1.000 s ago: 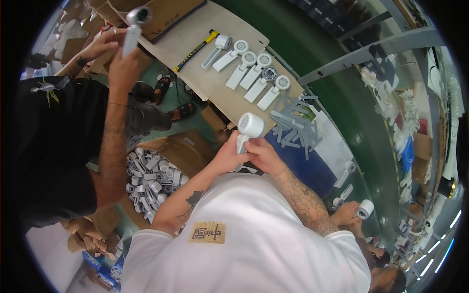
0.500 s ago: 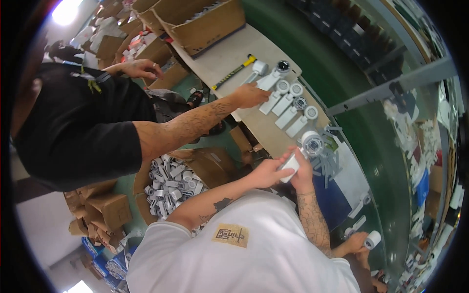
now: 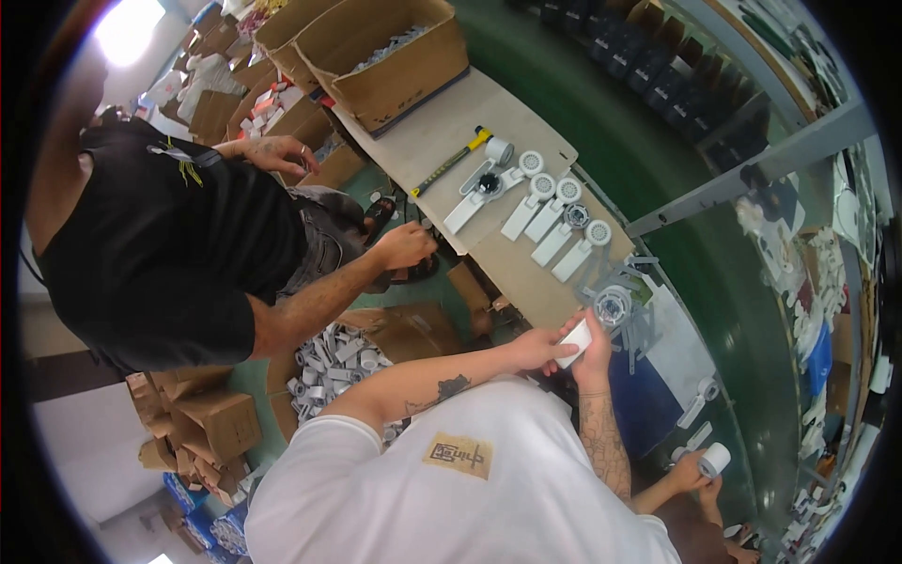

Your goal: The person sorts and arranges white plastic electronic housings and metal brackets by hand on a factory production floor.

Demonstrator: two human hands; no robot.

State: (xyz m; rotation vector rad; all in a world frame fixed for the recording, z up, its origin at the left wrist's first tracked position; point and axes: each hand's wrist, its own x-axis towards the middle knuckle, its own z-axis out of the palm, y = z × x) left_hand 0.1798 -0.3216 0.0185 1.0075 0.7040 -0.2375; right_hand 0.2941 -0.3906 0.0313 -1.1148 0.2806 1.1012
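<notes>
Many white pieces (image 3: 338, 365) in carton (image 3: 406, 329); hands (image 3: 537, 350) grip fan (image 3: 612, 307).

Pretty bright overall, with a blown-out white light (image 3: 130, 32) up at top left, bleeding a bit of haze around its edges. Loses most of the folds in the black shirt (image 3: 160, 254), washes the white shirt (image 3: 413, 498) kinda flat, and comes out too soft for fine detail on the handheld fan (image 3: 613, 306). Full-on fisheye too: black corners, bent straight edges, smeary white clutter (image 3: 822, 246) near the right rim.
</notes>
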